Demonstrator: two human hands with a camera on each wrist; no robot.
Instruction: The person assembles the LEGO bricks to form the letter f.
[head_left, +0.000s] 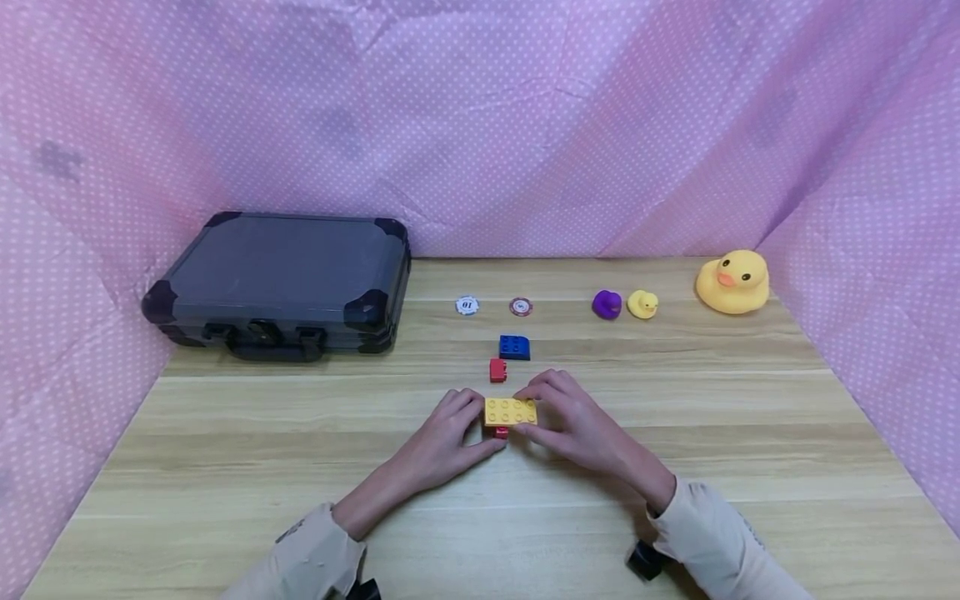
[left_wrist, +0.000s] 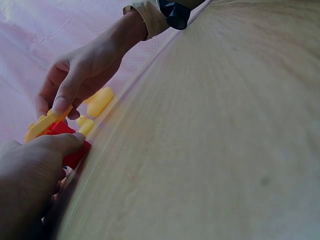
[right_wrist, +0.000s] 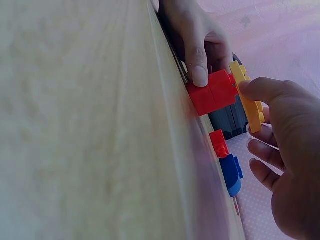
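Note:
My right hand [head_left: 577, 425] pinches a thin yellow toy building brick [head_left: 510, 412] with two rows of studs, thumb on its near side. Under it stand two stacked red bricks [right_wrist: 212, 94] on the table, mostly hidden by the yellow one in the head view. My left hand [head_left: 442, 442] grips the red stack low down, its thumb on the near face. In the right wrist view the yellow brick sits tilted over the red studs, with a small gap at one side. Just beyond my hands lie a small red brick [head_left: 498, 371] and a blue brick [head_left: 514, 347].
A grey case [head_left: 285, 258] with black corners stands at the back left. Behind the blue brick lie a white chip [head_left: 467, 306] and a red-rimmed chip [head_left: 521, 307]. Farther right are a purple duck [head_left: 607, 305], a small yellow duck [head_left: 642, 304] and a large yellow duck [head_left: 733, 283].

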